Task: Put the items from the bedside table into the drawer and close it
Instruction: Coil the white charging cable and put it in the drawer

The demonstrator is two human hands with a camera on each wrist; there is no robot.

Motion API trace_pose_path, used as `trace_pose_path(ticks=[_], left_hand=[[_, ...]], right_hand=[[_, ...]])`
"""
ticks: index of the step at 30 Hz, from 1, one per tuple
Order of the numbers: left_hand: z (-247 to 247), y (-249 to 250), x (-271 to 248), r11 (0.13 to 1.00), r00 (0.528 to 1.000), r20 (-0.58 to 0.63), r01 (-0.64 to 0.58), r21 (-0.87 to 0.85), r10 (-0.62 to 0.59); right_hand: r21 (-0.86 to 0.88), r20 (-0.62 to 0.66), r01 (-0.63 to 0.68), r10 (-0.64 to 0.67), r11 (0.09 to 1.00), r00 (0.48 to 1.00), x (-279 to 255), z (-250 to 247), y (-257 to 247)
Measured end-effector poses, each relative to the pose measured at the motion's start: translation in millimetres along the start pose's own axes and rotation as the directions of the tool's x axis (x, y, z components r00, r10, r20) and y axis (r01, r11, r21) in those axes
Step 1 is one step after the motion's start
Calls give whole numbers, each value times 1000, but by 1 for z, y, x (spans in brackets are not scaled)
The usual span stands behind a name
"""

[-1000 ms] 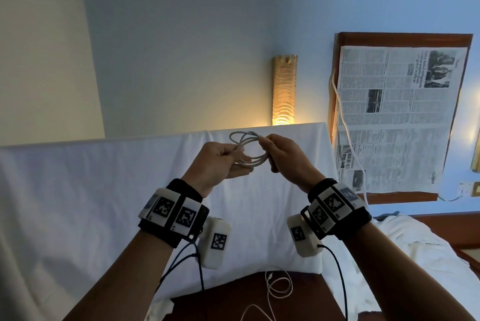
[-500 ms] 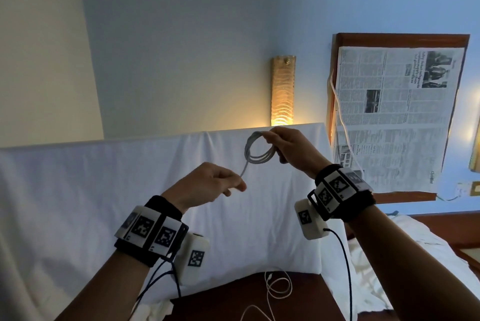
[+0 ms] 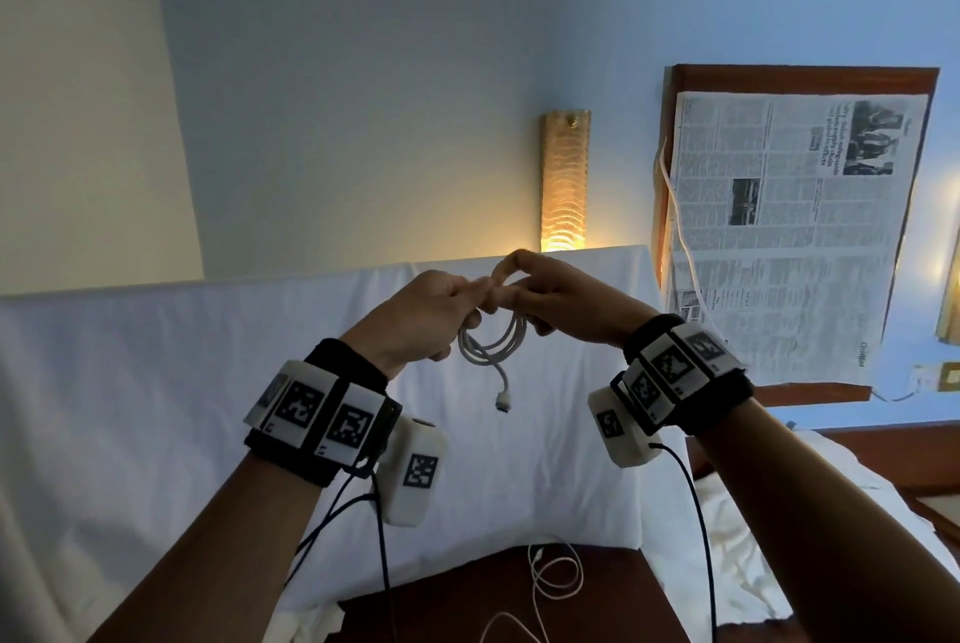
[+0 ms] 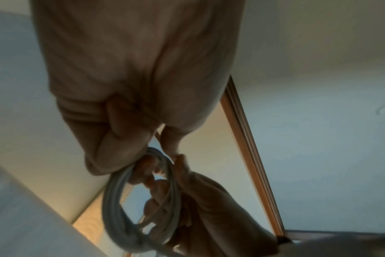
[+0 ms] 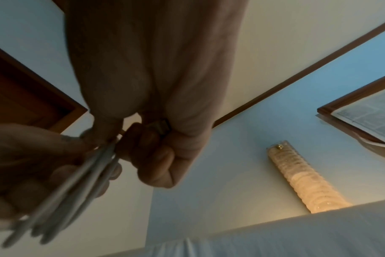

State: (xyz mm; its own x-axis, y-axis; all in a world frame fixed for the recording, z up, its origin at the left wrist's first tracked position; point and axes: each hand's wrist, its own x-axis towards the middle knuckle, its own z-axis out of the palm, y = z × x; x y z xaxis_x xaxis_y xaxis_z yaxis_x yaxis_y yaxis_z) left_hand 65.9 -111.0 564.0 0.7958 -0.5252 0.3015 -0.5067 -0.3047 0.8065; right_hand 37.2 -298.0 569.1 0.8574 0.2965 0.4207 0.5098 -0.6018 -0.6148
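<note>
A white charging cable point(image 3: 493, 343) wound into a small coil hangs in the air in front of the white pillow, its plug end point(image 3: 504, 402) dangling below. My left hand point(image 3: 431, 315) and right hand point(image 3: 545, 302) meet at the top of the coil and both pinch it. In the left wrist view the coil point(image 4: 138, 205) loops from my left hand's curled fingers point(image 4: 112, 137) to the right hand's. The right wrist view has the cable strands point(image 5: 77, 182) running between both hands. The dark wooden bedside table point(image 3: 467, 606) lies low in the head view. No drawer is in view.
A second thin white cable point(image 3: 550, 585) lies looped on the bedside table. A white pillow point(image 3: 182, 382) stands against the wall behind the hands. A lit wall lamp point(image 3: 563, 182) and a wooden frame covered with newspaper point(image 3: 789, 226) hang beyond. Rumpled white bedding point(image 3: 753, 538) lies at the right.
Half a second ago my left hand was lower and apart, pulling the cable's free end. It has risen back to the coil, which now hangs below both hands with the plug dangling.
</note>
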Motion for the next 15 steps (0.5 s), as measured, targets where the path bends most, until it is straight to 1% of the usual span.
trace_pose_path(ticks=[2,3,4,5,6,7,8,9,10,11,13,14,15], left_hand=[[2,-2,1,999,1000,28,1,-35,0],[3,-3,2,999,1000,24,-7,-54,9],[4,-4,3,997,1000,0,-15,-77,15],[5,-6,4,993,999,-39,-16,-115,12],[7,-9,5,986,996,-84,-12,-167,-2],[9,-12,6,973,992,-127,-6,-231,-24],[11,-14,7,955,985,-164,-1,-296,-49],[13,-17,8,935,978,-193,1,-356,-75],[14,-20,8,912,973,-211,3,-410,-98],[16,-21,9,888,968,-220,5,-460,-119],[16,-23,9,831,963,-215,17,-556,-164],[16,-25,9,793,960,-203,29,-609,-191],[15,-26,9,742,960,-181,41,-669,-215]], right_hand=[[84,3,-8,8,996,1000,-3,1,0],[133,-20,-9,11,991,1000,-4,3,1],[185,-64,-10,23,983,998,-5,5,3],[217,-141,-6,38,976,989,-5,9,7],[194,-254,11,39,981,966,-6,13,11],[105,-383,37,6,994,924,-7,18,15],[-24,-485,67,-71,997,871,-10,23,19],[-166,-521,103,-176,981,835,-15,29,23],[-285,-492,154,-282,946,824,-21,34,26],[-374,-423,196,-355,907,834,-25,40,25],[-484,-286,262,-435,835,854,-32,47,23],[-506,-267,280,-457,816,848,-33,48,23],[-495,-288,299,-479,816,829,-33,49,23]])
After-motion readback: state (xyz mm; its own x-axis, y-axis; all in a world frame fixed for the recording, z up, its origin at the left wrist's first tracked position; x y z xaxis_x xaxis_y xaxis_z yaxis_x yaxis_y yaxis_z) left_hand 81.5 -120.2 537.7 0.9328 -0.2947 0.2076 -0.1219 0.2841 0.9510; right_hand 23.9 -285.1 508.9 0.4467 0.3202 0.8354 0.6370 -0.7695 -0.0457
